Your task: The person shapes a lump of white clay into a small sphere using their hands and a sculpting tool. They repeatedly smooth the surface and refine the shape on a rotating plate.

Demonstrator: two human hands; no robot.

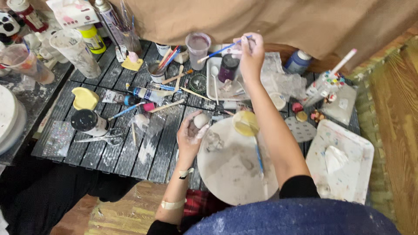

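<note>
Far left: a pale round slab [6, 115] runs off the frame edge, so its full shape cannot be told.
Black-lidded jar [89, 122]: lies on its side on the dark slatted table [113, 152], just left of scissors [106, 138].
Left hand [190, 135]: palm up beside the round white board [237, 167], its grip closed loosely around a small white ball [201, 120], whose underside the fingers hide.
Yellow cup [245, 123]: rests on the board's upper edge; a blue brush [259, 159] lies below it.
Right hand [250, 52]: reached far over the table, grip pinched on a blue-handled paintbrush [220, 51], the tip near a cloudy purple cup [198, 47].
Dark jar [227, 68]: stands under the right hand on a white tray [215, 89].
Right: a smeared white tray [348, 169], partly hidden by the forearm.
</note>
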